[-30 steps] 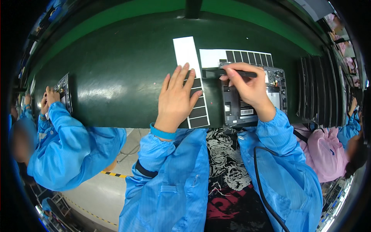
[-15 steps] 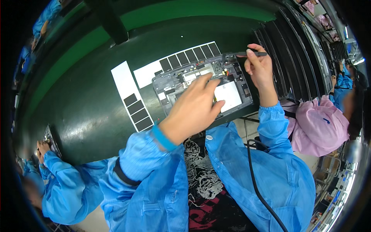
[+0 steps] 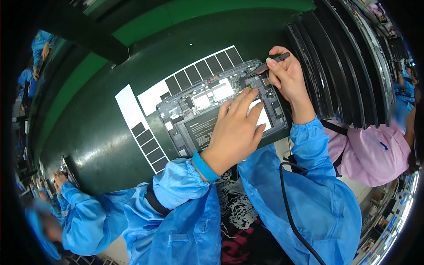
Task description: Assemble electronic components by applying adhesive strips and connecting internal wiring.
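Observation:
An opened laptop base (image 3: 173,132) lies on the dark green bench with its insides showing. It has a black battery (image 3: 201,131), silvery plates (image 3: 223,89) and a circuit board along its far side. My left hand (image 3: 234,132) lies over it palm down, fingers stretched toward a small yellow piece (image 3: 250,88) near the far right part. Part of the battery and the white panel (image 3: 264,119) is hidden beneath that hand. Between the thumb and fingers of my right hand (image 3: 287,76) are black tweezers (image 3: 279,58). Their tip reaches the base's far right corner.
White sheets with black rectangular pads lie beyond the base (image 3: 152,96) and to its left (image 3: 128,106). Black panels (image 3: 329,66) stand in a row at right, near a person's pink garment (image 3: 375,154). A black cable (image 3: 287,207) hangs over my right side. Another person's blue sleeve (image 3: 88,203) is at left.
My left hand has moved rightward across the laptop base, uncovering more of the battery. The tweezers have tilted, and their tip has come down to the far right corner. The whole view has shifted slightly.

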Motion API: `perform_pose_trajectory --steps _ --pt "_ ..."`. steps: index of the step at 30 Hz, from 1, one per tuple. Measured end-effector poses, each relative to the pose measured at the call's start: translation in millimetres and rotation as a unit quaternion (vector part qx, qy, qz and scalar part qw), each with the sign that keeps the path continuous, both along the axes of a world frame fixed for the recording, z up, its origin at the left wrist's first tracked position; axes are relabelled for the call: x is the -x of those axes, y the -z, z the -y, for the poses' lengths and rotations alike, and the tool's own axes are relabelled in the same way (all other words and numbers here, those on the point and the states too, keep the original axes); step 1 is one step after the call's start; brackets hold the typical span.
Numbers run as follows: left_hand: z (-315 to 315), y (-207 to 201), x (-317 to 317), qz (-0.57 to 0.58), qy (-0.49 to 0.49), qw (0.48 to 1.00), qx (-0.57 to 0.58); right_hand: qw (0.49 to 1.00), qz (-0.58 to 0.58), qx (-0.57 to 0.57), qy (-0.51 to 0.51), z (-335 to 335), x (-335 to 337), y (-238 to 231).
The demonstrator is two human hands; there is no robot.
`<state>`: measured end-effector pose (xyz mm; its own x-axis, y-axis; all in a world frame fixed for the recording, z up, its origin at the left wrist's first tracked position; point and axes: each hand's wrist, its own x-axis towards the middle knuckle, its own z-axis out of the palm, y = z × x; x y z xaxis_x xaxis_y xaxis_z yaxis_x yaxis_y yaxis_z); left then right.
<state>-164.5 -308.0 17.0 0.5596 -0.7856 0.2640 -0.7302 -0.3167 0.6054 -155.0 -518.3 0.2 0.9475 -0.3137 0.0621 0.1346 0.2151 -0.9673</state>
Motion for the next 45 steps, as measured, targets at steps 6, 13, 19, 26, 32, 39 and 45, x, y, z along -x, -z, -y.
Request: perform_pose_trajectory --steps 6,13,19,26,32,39,45 --pt "1 -3 4 0.006 0.001 1.0 -0.026 1.0 -0.022 0.007 -0.018 1 -3 1" --pt "1 -3 1 -0.003 0.005 0.999 -0.034 0.999 -0.036 0.032 -0.016 3 -4 4" --pt "0 -5 -1 -0.002 0.005 1.0 -0.03 0.998 -0.038 0.041 -0.005 -1 -4 3" --pt "3 -9 -12 0.0 -0.024 1.0 -0.019 0.998 -0.032 0.057 -0.005 -2 -4 3" --pt "11 -1 -8 0.062 -0.045 0.995 -0.057 0.998 -0.029 0.054 0.015 -5 -2 1" --pt "17 4 1 0.142 -0.072 0.979 -0.124 0.999 -0.018 0.048 0.012 -6 0 5" --pt "24 -1 0 0.185 -0.078 0.963 -0.177 0.998 -0.007 0.051 0.028 -9 1 4"
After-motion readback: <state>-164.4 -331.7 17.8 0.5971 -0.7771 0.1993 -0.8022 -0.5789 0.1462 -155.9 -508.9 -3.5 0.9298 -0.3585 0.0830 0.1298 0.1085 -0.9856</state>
